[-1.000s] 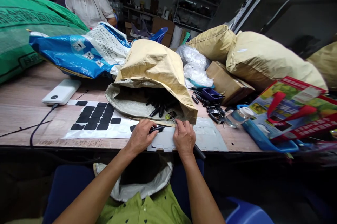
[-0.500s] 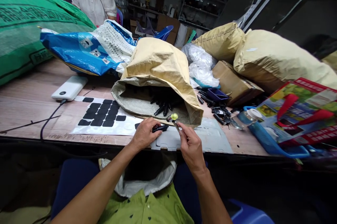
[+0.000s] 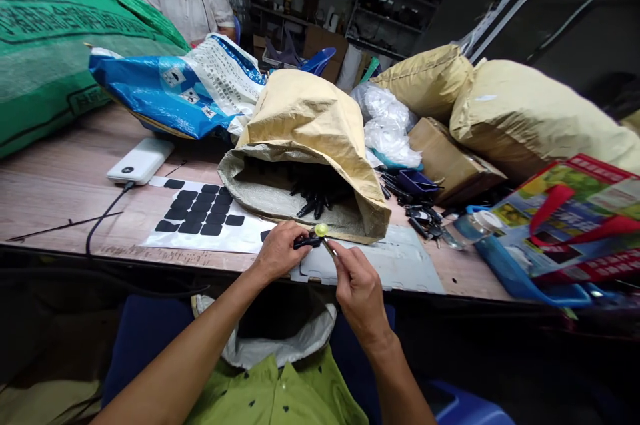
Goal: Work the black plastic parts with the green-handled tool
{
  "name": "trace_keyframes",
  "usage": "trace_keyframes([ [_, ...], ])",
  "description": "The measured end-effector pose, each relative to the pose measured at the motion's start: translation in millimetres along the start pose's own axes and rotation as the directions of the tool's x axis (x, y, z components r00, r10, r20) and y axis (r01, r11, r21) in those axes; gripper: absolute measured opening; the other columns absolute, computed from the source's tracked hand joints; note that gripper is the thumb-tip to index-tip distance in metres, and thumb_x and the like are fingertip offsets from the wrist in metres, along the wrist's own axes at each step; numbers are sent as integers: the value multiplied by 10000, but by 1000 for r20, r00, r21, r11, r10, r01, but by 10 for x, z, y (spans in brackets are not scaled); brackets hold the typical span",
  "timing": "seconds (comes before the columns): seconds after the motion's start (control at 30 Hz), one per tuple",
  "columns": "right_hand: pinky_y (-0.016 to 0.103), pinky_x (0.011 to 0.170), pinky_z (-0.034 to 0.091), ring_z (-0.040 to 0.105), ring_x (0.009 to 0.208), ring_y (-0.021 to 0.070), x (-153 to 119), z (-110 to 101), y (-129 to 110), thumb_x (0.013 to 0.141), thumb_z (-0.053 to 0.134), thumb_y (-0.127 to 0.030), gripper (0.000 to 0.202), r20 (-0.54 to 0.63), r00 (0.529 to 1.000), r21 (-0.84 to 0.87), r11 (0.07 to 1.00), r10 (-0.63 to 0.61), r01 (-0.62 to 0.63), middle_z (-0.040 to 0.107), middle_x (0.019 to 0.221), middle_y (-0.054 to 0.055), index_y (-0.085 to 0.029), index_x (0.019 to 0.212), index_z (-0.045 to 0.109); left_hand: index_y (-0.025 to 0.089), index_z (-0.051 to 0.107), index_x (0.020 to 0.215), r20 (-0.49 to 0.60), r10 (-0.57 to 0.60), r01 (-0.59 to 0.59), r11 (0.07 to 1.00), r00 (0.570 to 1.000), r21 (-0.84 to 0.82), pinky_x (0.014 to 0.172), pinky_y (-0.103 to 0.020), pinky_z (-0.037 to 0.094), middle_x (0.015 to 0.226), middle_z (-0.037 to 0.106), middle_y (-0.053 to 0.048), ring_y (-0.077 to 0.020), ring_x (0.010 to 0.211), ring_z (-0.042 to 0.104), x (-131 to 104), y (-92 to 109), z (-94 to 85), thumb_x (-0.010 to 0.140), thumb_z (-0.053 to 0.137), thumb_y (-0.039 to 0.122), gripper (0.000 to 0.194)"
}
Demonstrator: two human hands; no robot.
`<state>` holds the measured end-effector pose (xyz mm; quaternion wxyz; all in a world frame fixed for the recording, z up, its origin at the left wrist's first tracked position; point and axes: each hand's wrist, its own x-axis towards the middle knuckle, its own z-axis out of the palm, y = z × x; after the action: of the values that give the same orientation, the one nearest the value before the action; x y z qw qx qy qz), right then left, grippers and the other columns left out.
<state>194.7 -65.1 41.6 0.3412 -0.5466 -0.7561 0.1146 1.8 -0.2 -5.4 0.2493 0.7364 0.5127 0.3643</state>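
Note:
My left hand (image 3: 280, 248) is closed around a slim black plastic piece (image 3: 306, 240) at the table's front edge. Gripped in my right hand (image 3: 357, 278) is a small hammer (image 3: 329, 246) with a metal handle and a translucent yellow head. That head lies over the tip of the black piece; whether they touch I cannot tell. Just behind my hands, an open paper sack (image 3: 305, 108) lies on its side, with several black pieces (image 3: 315, 204) in its mouth. Under my hands is a grey flat board (image 3: 400, 262).
Left of my hands lies a white sheet with black stickers (image 3: 197, 212), then a white power bank (image 3: 140, 160) with a cable. A blue-white bag (image 3: 165, 88) is behind. On the right are black parts (image 3: 424, 220), a jar (image 3: 470, 228) and a blue basket (image 3: 525, 278). A person sits opposite.
The hammer has moved left and slightly down, its yellow head now over the black piece in my left hand. The whole view has shifted slightly.

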Motion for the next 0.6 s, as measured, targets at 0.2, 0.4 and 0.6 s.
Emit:
trace_keyframes([
  [0.2, 269, 874, 500, 644, 964, 179, 38, 20, 55, 1013, 432, -232, 358, -1, 1000, -44, 999, 31, -31, 680, 1011, 60, -261, 1286, 662, 223, 706, 932, 6, -7, 7, 1000, 1000, 7, 867, -355, 458, 931, 675, -29, -226, 946, 588, -2, 12, -13, 767, 725, 180, 172],
  [0.4, 276, 824, 466, 623, 946, 188, 226, 41, 353, 978, 469, -230, 334, -153, 981, -204, 967, 120, -150, 672, 980, 50, -258, 1220, 697, 224, 688, 914, -21, -30, 30, 1000, 999, -4, 840, -350, 471, 881, 675, -24, -220, 906, 594, -2, 18, -19, 789, 697, 186, 131],
  [0.6, 284, 799, 401, 539, 918, 195, 248, 216, 563, 951, 492, -154, 337, -161, 981, -427, 889, 107, -167, 610, 918, 48, -256, 1188, 710, 221, 683, 921, -20, -24, 23, 998, 999, -63, 888, -357, 458, 958, 709, -27, -215, 959, 610, -3, -6, -27, 897, 617, 239, 72],
])
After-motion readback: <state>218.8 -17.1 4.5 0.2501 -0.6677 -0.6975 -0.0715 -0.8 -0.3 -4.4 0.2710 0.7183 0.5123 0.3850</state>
